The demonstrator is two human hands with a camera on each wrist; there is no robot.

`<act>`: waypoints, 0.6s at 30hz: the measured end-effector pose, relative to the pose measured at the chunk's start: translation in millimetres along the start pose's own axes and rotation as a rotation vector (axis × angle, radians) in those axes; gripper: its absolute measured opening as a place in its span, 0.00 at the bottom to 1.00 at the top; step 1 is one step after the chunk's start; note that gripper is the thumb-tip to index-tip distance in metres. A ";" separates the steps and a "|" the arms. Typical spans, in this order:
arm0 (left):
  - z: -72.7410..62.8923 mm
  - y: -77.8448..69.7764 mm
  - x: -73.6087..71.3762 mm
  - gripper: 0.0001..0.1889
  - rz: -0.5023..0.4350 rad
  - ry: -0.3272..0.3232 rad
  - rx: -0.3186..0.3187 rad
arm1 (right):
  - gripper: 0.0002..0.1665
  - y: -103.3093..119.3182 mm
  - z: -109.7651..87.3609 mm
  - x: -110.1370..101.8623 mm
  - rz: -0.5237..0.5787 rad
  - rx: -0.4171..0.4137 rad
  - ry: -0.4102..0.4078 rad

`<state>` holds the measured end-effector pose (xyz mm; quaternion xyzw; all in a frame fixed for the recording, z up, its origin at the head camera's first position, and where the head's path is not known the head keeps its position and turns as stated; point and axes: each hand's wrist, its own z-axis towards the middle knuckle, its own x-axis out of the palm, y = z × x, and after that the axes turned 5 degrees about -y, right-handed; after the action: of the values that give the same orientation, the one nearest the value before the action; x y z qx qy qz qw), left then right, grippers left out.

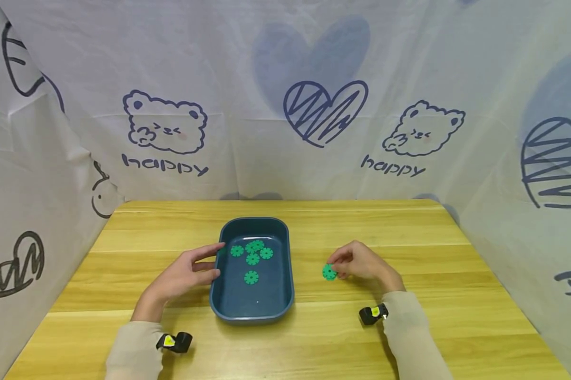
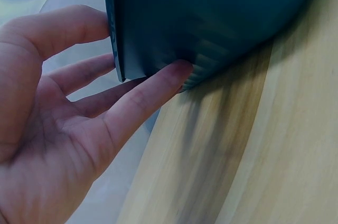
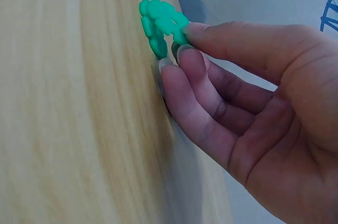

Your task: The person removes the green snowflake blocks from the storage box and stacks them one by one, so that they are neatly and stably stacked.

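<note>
My right hand point(image 1: 358, 261) pinches a green interlocking disc point(image 1: 329, 272) with notched edges between thumb and fingertips. In the right wrist view the disc point(image 3: 158, 20) is tilted, close over the wooden surface. To its left stands a dark blue rectangular tray point(image 1: 252, 314) with rounded corners. Several matching green discs point(image 1: 252, 258) lie inside it, most grouped toward the far half and one nearer the middle. My left hand point(image 1: 190, 269) touches the tray's left side, fingers spread and fairly straight. One finger point(image 2: 153, 86) rests against the outer wall in the left wrist view.
The wooden table point(image 1: 361, 338) carries the tray a little left of its middle. A white cloth point(image 1: 247, 158) printed with bears and hearts hangs behind the table and along both sides. Each wrist wears a small black camera point(image 1: 373, 314).
</note>
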<state>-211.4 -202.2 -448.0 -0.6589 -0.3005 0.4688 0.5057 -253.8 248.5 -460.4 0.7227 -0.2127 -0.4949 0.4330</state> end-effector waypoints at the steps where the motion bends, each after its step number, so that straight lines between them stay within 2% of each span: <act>1: 0.0 0.2 0.1 0.36 0.000 0.001 0.001 | 0.10 -0.4 0.1 0.3 -0.006 -0.004 0.000; 18: -1.5 1.8 0.7 0.35 0.007 -0.002 0.007 | 0.08 -1.7 -2.8 3.5 -0.059 -0.019 -0.015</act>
<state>-209.9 -202.8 -449.8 -0.6579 -0.2968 0.4723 0.5060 -250.1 248.0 -463.3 0.7209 -0.1899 -0.5149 0.4232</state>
